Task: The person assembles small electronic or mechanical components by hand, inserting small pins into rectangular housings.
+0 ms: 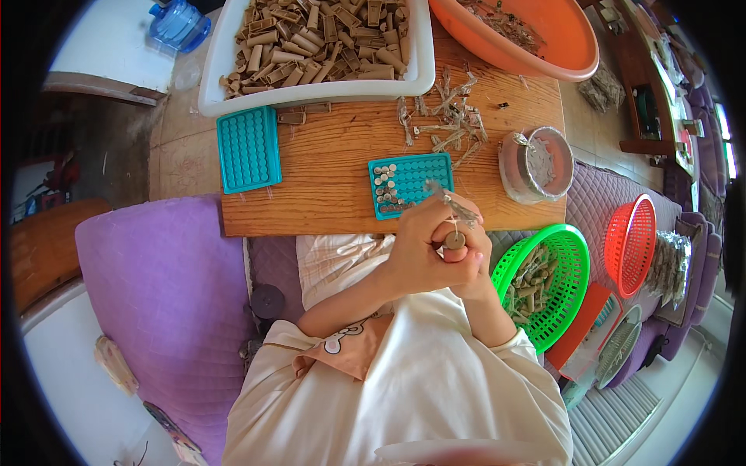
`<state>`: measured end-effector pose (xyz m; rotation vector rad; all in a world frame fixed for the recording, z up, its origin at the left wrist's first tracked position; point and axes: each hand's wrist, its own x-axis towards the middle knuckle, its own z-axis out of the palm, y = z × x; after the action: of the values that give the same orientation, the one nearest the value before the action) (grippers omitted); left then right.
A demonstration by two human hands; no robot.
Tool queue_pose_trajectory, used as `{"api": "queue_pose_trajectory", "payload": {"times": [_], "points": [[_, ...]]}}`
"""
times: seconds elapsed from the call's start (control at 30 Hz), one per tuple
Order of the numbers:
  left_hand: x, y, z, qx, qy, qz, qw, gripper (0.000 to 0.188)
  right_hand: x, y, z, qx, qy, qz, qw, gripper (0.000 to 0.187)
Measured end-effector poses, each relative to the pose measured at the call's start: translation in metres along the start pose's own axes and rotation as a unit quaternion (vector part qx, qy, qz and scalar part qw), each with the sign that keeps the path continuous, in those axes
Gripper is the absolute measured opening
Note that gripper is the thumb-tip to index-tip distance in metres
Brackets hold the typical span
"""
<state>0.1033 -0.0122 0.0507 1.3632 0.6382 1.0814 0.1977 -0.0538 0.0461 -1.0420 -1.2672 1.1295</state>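
Both hands come together just over the table's near edge. My left hand (416, 248) is closed around a small brown plastic casing (454, 240), its round end facing me. Behind and against it, my right hand (479, 281) is closed too, partly hidden by the left. A clear, silvery strand with wires (460, 210) sticks up out of the fingers beside the casing. Just beyond the hands lies a teal pitted tray (431, 167), with several small silver button cells (385, 177) in its left and near pits.
Another teal tray (249, 147) lies at the left. A white tub (423, 66) of brown casings and an orange basin (571, 66) stand behind. Loose wired parts (458, 116) lie mid-table, near a round container (513, 167) of pale powder. A green basket (579, 272) sits to my right.
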Motion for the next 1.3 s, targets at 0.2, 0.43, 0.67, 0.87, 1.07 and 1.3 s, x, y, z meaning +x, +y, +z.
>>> {"api": "queue_pose_trajectory", "payload": {"times": [0.2, 0.43, 0.67, 0.87, 1.07, 1.3], "points": [[0.007, -0.023, 0.018, 0.052, -0.048, -0.025, 0.997, 0.042, -0.026, 0.012, -0.029, 0.0, 0.156, 0.093, 0.983, 0.025], [0.065, -0.056, 0.002, 0.301, -0.066, -0.076, 0.948, 0.027, -0.131, 0.018, -0.143, -0.329, 0.355, 0.203, 0.851, 0.017], [0.13, -0.114, 0.002, 0.539, -0.103, 0.134, 0.825, 0.01, -0.192, 0.034, -0.18, -0.551, 0.083, 0.44, 0.705, 0.014], [0.139, -0.056, -0.01, 0.26, -0.043, 0.039, 0.964, 0.013, -0.121, -0.009, -0.161, -0.606, 0.257, 0.172, 0.732, 0.016], [0.112, -0.025, -0.015, -0.02, -0.007, -0.075, 0.997, 0.015, -0.033, -0.032, -0.11, -0.446, 0.315, -0.016, 0.837, 0.016], [0.089, -0.017, -0.025, 0.052, -0.041, -0.074, 0.995, 0.021, 0.05, -0.028, -0.06, -0.464, 0.237, -0.168, 0.837, 0.022]]}}
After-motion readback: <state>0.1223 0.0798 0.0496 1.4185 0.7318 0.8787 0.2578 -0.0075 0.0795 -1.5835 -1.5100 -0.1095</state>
